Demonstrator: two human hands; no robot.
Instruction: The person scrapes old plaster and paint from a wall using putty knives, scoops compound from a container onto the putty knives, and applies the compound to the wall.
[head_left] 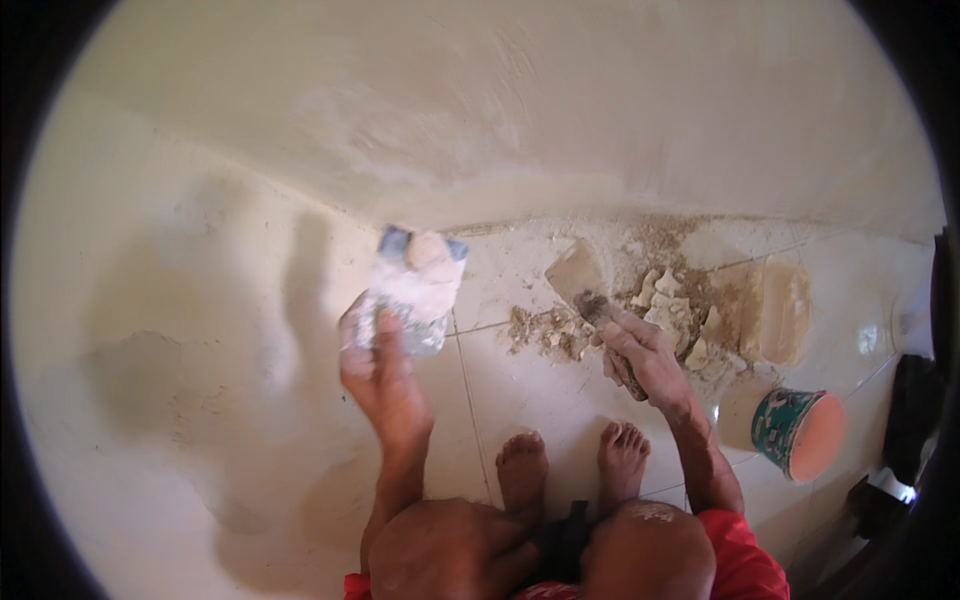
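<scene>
My left hand point(388, 375) is closed around the lower end of a flat, plaster-smeared plate point(415, 298), thumb on its face. Bluish-grey corners show at the plate's far edge, and a pinkish lump of putty point(428, 252) sits between them. In my right hand point(645, 355) is the handle of a putty knife point(577, 270). Its wide blade, coated in pale putty, points away from me and left, over the floor near the wall. The two tools are apart. Close to my right hand lie broken plaster flakes point(665, 305).
Crumbly debris point(555, 332) and dust litter the tiled floor along the wall's foot. A tan rectangular slab point(782, 313) lies beyond the flakes at right. Nearer stands a green bucket point(790, 432) with a pinkish top. Walls point(600, 120) rise ahead and at left. My bare feet point(523, 465) are below.
</scene>
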